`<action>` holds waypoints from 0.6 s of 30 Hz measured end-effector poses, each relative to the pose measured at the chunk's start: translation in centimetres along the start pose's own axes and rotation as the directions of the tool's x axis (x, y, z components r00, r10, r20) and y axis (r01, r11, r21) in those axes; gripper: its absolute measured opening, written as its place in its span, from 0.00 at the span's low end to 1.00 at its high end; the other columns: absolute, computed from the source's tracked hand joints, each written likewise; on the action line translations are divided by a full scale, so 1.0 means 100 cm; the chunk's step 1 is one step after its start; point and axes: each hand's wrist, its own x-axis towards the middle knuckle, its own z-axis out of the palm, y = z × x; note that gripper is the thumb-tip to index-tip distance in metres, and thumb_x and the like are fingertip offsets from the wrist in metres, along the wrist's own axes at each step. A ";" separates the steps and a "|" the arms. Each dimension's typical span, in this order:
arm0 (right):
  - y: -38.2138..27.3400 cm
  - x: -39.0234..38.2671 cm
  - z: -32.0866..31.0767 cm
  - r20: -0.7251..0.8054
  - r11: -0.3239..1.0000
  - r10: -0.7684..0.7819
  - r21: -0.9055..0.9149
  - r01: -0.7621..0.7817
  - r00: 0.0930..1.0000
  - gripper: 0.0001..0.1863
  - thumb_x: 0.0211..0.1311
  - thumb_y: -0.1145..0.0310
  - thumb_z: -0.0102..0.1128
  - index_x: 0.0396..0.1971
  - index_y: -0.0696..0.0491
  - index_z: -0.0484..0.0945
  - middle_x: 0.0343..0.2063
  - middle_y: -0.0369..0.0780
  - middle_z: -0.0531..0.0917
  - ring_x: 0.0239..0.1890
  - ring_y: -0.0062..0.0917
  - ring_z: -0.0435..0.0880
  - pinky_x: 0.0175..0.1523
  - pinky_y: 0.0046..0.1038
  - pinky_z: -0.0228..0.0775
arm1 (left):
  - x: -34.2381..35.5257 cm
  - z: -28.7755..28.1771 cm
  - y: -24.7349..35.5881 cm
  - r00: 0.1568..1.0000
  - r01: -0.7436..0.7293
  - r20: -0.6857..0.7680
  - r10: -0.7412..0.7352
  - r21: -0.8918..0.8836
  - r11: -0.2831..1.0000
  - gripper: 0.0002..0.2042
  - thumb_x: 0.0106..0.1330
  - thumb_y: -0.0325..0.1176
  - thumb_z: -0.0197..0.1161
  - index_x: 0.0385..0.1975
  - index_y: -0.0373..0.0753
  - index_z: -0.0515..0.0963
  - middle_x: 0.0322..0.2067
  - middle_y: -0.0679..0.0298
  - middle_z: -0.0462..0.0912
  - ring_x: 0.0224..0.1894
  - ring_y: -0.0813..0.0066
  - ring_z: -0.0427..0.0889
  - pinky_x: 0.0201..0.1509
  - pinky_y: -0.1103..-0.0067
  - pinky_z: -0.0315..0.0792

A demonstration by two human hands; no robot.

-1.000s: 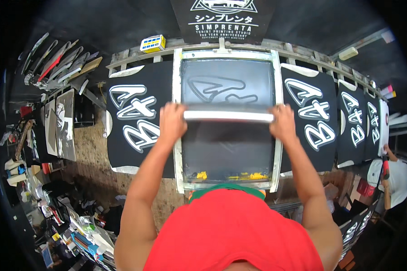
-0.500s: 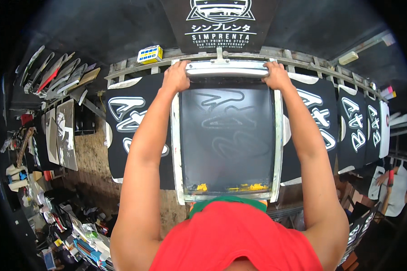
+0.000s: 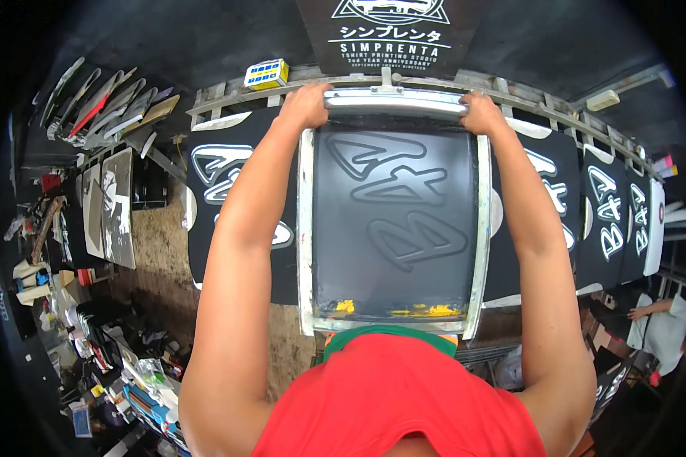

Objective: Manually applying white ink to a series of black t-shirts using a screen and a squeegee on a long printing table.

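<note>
A silver squeegee lies across the far end of a screen-printing frame. My left hand is closed round its left end, and my right hand grips the right end. Both arms reach forward over the frame's sides. Within the frame the dark mesh shows outlined lettering. Yellow smears mark its near edge. What lies under the mesh, and the squeegee's blade, I cannot make out.
Black fabric panels with white lettering lie left and right of the frame. A wooden rail runs behind, carrying a yellow-blue box. Racked squeegees hang far left. Cluttered shelves stand lower left; another person is far right.
The view has shifted slightly, so the frame sits a little further right and up. The lettering outlines on the mesh look clearer. Both hands keep their hold on the squeegee.
</note>
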 end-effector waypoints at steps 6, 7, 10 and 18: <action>-0.016 -0.002 -0.003 0.078 1.000 -0.008 -0.024 0.010 0.997 0.20 0.49 0.67 0.63 0.44 0.55 0.86 0.44 0.53 0.86 0.50 0.46 0.84 0.59 0.41 0.75 | 0.006 0.010 0.004 0.994 -0.039 0.103 0.026 0.126 0.991 0.24 0.59 0.28 0.61 0.59 0.44 0.77 0.53 0.53 0.84 0.57 0.54 0.82 0.61 0.62 0.75; -0.013 -0.003 -0.002 0.077 1.000 0.000 -0.027 0.002 0.997 0.20 0.49 0.67 0.63 0.44 0.55 0.86 0.44 0.53 0.86 0.50 0.46 0.84 0.59 0.41 0.75 | 0.008 0.012 0.006 0.989 -0.022 0.146 0.001 0.144 0.989 0.23 0.60 0.28 0.60 0.59 0.44 0.78 0.52 0.53 0.84 0.56 0.54 0.82 0.60 0.62 0.76; -0.009 -0.005 -0.001 0.051 0.998 -0.005 -0.069 0.008 0.999 0.19 0.48 0.67 0.62 0.43 0.55 0.86 0.42 0.53 0.86 0.48 0.47 0.85 0.57 0.42 0.76 | 0.005 0.016 0.009 0.990 -0.031 0.140 0.010 0.147 0.989 0.22 0.62 0.28 0.59 0.59 0.44 0.77 0.51 0.52 0.85 0.54 0.55 0.84 0.56 0.62 0.78; -0.012 -0.012 0.000 0.072 0.999 0.003 -0.053 0.001 0.997 0.18 0.52 0.67 0.60 0.44 0.54 0.85 0.45 0.52 0.86 0.50 0.44 0.85 0.58 0.40 0.76 | -0.005 0.012 0.013 0.988 -0.009 0.152 -0.010 0.123 0.992 0.22 0.60 0.25 0.58 0.57 0.43 0.78 0.50 0.52 0.85 0.55 0.55 0.83 0.57 0.62 0.78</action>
